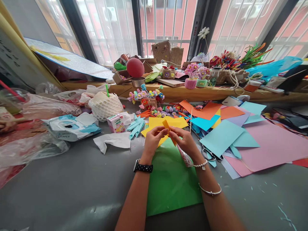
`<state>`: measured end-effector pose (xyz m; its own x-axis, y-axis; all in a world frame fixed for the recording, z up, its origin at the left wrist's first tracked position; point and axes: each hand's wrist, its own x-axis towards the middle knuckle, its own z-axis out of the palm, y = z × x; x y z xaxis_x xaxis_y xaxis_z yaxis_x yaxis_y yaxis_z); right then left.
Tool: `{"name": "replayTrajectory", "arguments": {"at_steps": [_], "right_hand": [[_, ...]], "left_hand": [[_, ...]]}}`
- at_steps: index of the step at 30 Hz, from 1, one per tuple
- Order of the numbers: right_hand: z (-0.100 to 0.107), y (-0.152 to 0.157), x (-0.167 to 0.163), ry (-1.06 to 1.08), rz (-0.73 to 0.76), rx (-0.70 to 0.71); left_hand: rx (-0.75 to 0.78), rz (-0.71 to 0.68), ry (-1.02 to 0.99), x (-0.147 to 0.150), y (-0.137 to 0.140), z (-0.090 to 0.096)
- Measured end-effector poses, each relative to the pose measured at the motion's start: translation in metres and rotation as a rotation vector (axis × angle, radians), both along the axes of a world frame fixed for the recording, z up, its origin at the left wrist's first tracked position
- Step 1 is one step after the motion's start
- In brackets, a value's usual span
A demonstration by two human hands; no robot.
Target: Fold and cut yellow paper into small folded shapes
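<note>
Between both hands is a narrow orange-yellow paper strip (pixel 166 124), tilted and partly covered by fingers. My left hand (pixel 154 138) pinches it from the left, the thumb and fingertips closed on it. From the right, my right hand (pixel 184 139) closes its fingertips on the same strip. Below the hands lies a large green paper sheet (pixel 173 183). Yellow paper (pixel 154 122) is just behind them on the table. A patterned narrow item (pixel 184 156) sticks out under my right wrist; its kind I cannot make out.
Scissors (pixel 209 154) lie right of my hand, beside blue paper (pixel 222 136) and a pink sheet (pixel 276 144). Leftward are a tissue (pixel 113 141), a small carton (pixel 115 123), a wipes pack (pixel 72 128) and a wrapped coconut (pixel 106 106). Craft flowers (pixel 146 96) stand before the window ledge (pixel 173 90).
</note>
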<state>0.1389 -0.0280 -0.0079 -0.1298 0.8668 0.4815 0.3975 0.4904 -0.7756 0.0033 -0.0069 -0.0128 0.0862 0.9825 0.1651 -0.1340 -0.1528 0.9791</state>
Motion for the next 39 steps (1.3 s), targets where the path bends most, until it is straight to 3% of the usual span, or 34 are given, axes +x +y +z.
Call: {"name": "replayTrajectory", "arguments": {"at_steps": [4, 13, 21, 31, 39], "right_hand": [[-0.0028, 0.0025, 0.0007, 0.011, -0.041, -0.043], [-0.0048, 0.0045, 0.0023, 0.338, -0.15, -0.13], [-0.0072, 0.0048, 0.0006, 0.203, -0.101, -0.132], [-0.0035, 0.0019, -0.0025, 0.122, -0.267, 0.042], [-0.0032, -0.0023, -0.0031, -0.084, -0.271, 0.211]], "left_hand": [[-0.011, 0.018, -0.031, 0.0019, -0.0009, 0.0008], [0.03, -0.006, 0.021, 0.0019, -0.0018, 0.0015], [0.039, -0.02, 0.022, 0.0018, 0.0015, -0.0058], [0.013, -0.028, 0.111, 0.0029, -0.0018, -0.0036], [0.001, 0.028, 0.111, 0.0016, -0.0009, -0.0043]]}}
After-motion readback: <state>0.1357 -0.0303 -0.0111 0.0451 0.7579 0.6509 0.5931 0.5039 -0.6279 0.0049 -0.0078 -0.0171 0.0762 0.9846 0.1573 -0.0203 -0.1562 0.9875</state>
